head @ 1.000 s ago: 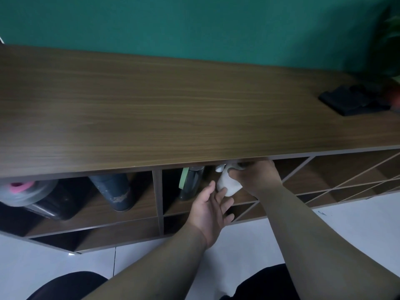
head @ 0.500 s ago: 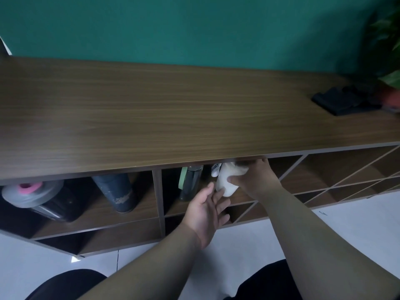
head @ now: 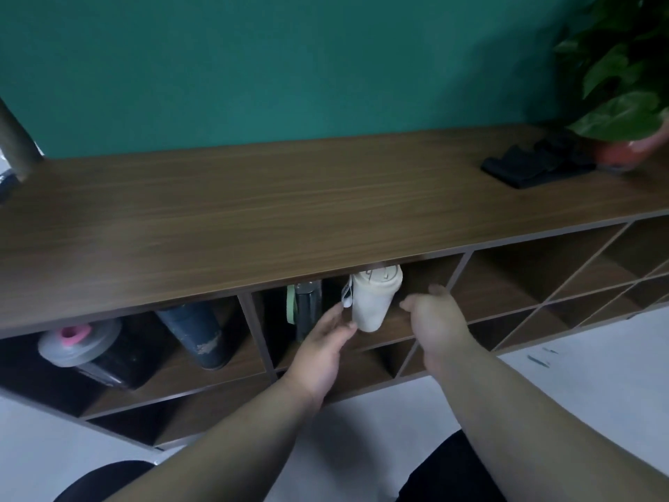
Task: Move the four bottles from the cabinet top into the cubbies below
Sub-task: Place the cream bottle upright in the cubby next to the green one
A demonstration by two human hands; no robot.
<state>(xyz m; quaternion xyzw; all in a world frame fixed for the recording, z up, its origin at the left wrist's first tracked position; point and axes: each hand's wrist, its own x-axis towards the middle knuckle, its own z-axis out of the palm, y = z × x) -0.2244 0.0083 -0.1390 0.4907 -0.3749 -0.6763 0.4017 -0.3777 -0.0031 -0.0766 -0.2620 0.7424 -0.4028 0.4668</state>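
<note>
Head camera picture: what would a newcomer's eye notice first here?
First, the white bottle standing in the middle cubby, between the open left hand and right hand. Next, the pink-capped dark bottle lying tilted in the left cubby. The long wooden cabinet top holds no bottles.

Only one view, worn on the head, wide-angle. Looks forward and steeply down from above the cabinet top (head: 275,211), close enough for both forearms to reach in from the bottom edge. Faces the green wall (head: 289,67) behind the cabinet. Sees the top nearly flat-on and the cubbies (head: 506,280) below only at a slant, their upper parts hidden under the front edge. Takes in pale floor (head: 579,393) at bottom. Tilted, with the cabinet running up to the right.
</note>
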